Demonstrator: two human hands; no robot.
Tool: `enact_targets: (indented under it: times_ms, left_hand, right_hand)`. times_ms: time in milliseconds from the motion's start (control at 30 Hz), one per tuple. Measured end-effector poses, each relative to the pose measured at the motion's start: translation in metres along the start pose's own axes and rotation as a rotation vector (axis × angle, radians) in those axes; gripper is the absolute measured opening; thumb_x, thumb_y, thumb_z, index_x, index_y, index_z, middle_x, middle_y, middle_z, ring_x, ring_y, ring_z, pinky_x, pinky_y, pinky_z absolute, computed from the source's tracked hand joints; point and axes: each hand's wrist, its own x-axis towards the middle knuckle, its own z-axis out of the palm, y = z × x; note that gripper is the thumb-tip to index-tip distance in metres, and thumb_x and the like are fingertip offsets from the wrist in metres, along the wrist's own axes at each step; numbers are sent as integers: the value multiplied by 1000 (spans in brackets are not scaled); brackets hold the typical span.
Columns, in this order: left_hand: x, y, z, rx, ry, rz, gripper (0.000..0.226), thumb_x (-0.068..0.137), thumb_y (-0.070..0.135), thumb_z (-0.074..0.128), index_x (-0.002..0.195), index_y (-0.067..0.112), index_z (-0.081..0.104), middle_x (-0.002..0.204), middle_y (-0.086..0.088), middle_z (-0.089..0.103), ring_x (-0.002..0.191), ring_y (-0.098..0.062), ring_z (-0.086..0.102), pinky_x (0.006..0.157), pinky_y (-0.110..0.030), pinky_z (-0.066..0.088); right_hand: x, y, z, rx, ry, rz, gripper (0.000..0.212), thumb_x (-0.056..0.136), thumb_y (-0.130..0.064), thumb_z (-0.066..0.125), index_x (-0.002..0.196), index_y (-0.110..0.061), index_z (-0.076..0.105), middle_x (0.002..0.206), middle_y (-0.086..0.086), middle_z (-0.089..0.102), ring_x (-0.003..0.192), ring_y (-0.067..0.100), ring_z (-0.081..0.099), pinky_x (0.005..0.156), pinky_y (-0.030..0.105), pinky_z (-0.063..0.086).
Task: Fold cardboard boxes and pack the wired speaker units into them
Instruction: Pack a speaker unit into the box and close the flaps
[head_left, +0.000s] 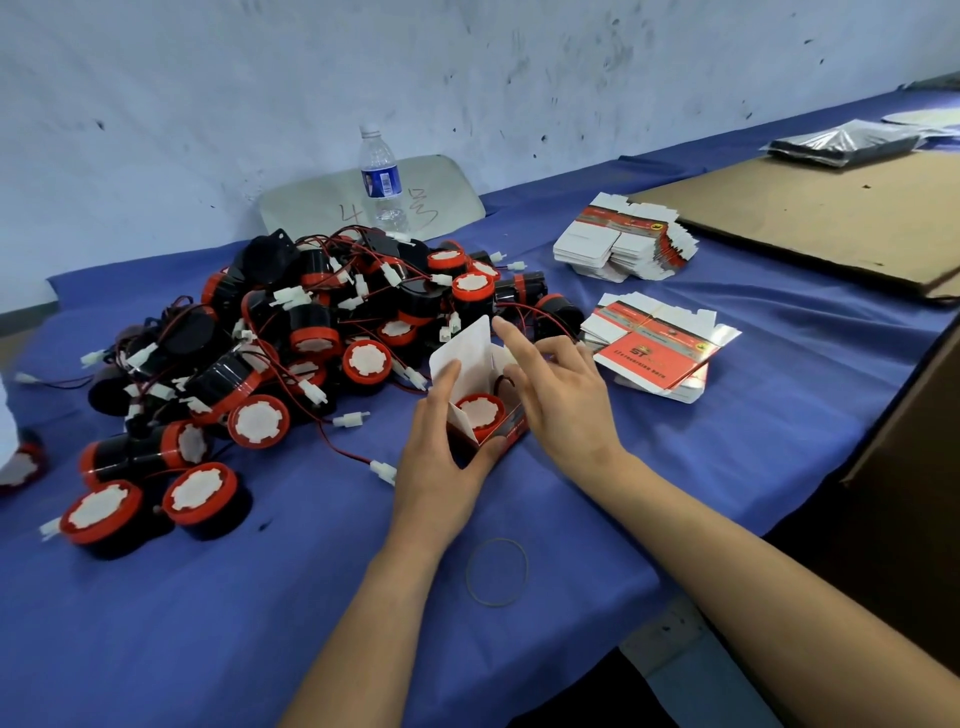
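One open box (467, 353): your left hand (436, 462) is gripping it, your right hand (563, 400) is touching it with loose fingers (505, 335). One speaker unit (480, 411) is sitting inside; two flat-box stacks (623, 244) (654, 349) are lying nearby.

Both bare forearms are stretched forward. The box (466, 347) is gripped by the left hand (441, 467). The right hand (563, 400) is held over it, forefinger straightened, other fingers bent.
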Motion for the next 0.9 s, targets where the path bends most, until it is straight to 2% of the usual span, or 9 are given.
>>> enact_targets:
  times_ms: [100,200,267,367,433,567,633,733,900]
  left_hand:
    - [0,1,0,-6,-3,1,78,81,29,75,141,45,28,120,50,34,108,27,38,83,3,34]
    - [0,0,0,-5,-4,0,80,81,27,76,141,47,27,121,48,35,108,25,39,83,2,35]
    - [0,0,0,10,-4,5,80,81,25,76,139,49,26,120,52,32,107,27,38,82,3,34]
    - [0,-1,0,18,-4,3,80,81,25,75,139,49,26,119,56,29,105,29,37,80,5,33]
    - [1,-1,0,19,-4,-1,79,82,25,75,138,50,26,119,55,30,104,28,38,80,4,34]
    - [1,-1,0,17,-2,-6,79,82,22,75,139,48,28,119,50,34,105,24,40,81,3,34]
    - [0,-1,1,22,2,-4,79,82,21,76,140,46,29,118,49,35,103,25,40,80,4,33]
    - [0,-1,0,21,8,-13,80,81,20,76,141,45,30,121,45,36,108,24,39,83,3,34]
    - [1,-1,0,15,13,-31,80,80,19,76,143,41,33,121,40,39,108,18,43,84,1,35]
  right_hand:
    - [-2,3,2,55,8,-42,42,84,-1,66,125,-8,63,74,3,64,79,28,57,68,40,52]
    - [-3,6,3,114,28,-1,30,86,0,62,114,-8,70,96,13,63,84,33,57,67,40,51]
    - [-3,8,3,141,94,67,26,85,4,64,107,-6,72,93,18,57,80,28,53,62,39,48]
    - [-3,8,1,225,165,172,20,87,2,64,105,-3,72,89,18,53,79,15,48,65,23,45]
    - [-2,7,-1,258,190,195,15,86,-1,65,101,-2,71,89,14,56,76,15,53,67,14,43]
    - [-1,4,-3,351,129,187,3,89,-4,63,90,-1,64,91,9,59,73,16,61,59,32,53]
    - [-2,4,0,399,80,217,4,90,-6,62,87,-2,61,91,4,56,72,21,65,58,39,54]
    - [-3,7,4,426,33,257,7,89,-9,61,85,-6,57,87,-1,55,71,23,67,58,41,54]
    - [-5,11,8,474,-54,316,7,88,-3,63,82,-3,58,82,8,64,72,24,68,63,46,54]
